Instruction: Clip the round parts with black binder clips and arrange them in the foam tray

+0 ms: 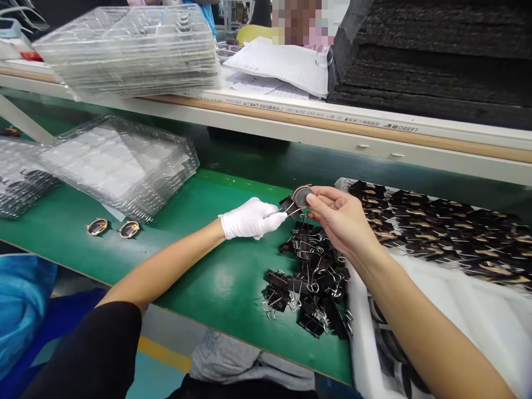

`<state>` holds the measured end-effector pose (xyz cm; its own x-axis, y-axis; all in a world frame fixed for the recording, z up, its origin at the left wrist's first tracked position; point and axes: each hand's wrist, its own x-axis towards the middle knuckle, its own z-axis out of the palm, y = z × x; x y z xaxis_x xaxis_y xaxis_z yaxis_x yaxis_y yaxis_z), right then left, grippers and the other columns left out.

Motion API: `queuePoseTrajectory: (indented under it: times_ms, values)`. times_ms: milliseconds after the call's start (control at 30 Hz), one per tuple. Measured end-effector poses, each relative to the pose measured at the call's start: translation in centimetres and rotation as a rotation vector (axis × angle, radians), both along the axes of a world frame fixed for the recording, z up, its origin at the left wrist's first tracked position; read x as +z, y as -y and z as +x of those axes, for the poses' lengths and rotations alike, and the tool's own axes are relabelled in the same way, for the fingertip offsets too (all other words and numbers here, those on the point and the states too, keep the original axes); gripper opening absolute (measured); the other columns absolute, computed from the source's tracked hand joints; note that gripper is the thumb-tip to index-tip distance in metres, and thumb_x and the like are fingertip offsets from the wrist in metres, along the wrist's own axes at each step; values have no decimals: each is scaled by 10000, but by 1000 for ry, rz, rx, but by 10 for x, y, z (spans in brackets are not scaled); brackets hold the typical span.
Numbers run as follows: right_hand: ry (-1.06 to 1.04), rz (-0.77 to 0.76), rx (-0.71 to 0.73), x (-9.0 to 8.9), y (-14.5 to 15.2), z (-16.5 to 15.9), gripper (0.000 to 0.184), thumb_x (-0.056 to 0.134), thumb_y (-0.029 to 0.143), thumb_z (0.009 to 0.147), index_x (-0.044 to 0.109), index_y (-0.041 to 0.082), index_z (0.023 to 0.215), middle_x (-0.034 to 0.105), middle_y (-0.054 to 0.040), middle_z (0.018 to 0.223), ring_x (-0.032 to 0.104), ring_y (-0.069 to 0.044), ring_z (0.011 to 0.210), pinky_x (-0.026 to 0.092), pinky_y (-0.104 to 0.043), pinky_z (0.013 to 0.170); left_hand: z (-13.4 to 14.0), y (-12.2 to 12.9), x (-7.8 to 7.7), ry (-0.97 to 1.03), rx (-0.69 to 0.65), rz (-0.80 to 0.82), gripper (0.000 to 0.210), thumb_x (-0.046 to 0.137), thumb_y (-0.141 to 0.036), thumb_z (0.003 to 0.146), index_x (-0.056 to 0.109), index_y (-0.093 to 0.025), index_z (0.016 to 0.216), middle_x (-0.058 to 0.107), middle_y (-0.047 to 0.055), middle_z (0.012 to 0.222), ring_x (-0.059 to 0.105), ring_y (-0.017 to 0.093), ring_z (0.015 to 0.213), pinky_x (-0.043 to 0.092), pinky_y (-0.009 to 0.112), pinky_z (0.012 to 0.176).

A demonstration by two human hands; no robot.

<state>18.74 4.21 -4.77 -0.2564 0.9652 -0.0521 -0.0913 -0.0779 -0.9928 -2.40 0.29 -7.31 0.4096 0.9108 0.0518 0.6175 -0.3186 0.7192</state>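
My left hand (253, 218), in a white glove, is closed on the wire handles of a black binder clip (286, 203). Bare-fingered, my right hand (338, 213) pinches a round watch case (302, 197) with a dark grey face and a gold-coloured edge. The clip meets the left side of the watch case; whether its jaws grip it I cannot tell. Below both hands lies a heap of black binder clips (310, 277) on the green table (216, 277). Two similar round gold-edged pieces, one a watch case (97, 226), lie further left.
At right, a white foam tray (361, 332) borders rows of clipped pieces (415, 227). Stacked clear plastic trays (120, 160) stand at back left. A shelf (266, 119) crosses above, carrying more clear trays (133, 50), papers (282, 64) and black foam sheets (436, 55). A person sits beyond.
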Motion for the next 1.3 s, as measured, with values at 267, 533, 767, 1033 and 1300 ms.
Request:
queuePoseTrajectory:
  times_ms: [267,533,767,1033,1300]
  values:
    - [95,123,21,-1,1,0,467,931,501,643,754,184,936,757,-65,881,655,-158,736,523,-287,649,4,1,0,-2,36,-3,460,406,-490,1004,493,-208,652,494,-53,382,583,136,393,420,231,525]
    - [81,120,32,-3,-1,0,446,915,489,654,745,186,934,760,-73,923,696,-187,828,575,-326,755,3,1,2,67,67,-146,496,409,-560,994,572,-196,700,542,-40,460,593,133,441,447,239,546]
    - [-69,85,-101,7,-6,2,436,853,567,714,674,253,957,715,-27,1014,742,-215,900,619,-342,732,27,13,2,-293,-158,288,487,517,-537,984,618,-256,1368,721,70,1068,676,227,891,482,315,738]
    - [-2,45,-8,9,-7,5,485,857,602,690,675,248,967,703,-31,1010,739,-212,868,589,-319,665,44,17,-13,-516,-360,507,350,525,-279,1007,658,-329,1327,714,78,1216,641,248,1014,406,362,787]
    - [-71,20,24,26,-13,22,382,909,497,662,731,254,896,715,-11,932,730,-193,793,564,-277,595,36,9,-12,177,95,335,237,508,-374,1029,649,-197,1099,689,89,1179,627,206,1115,479,372,996]
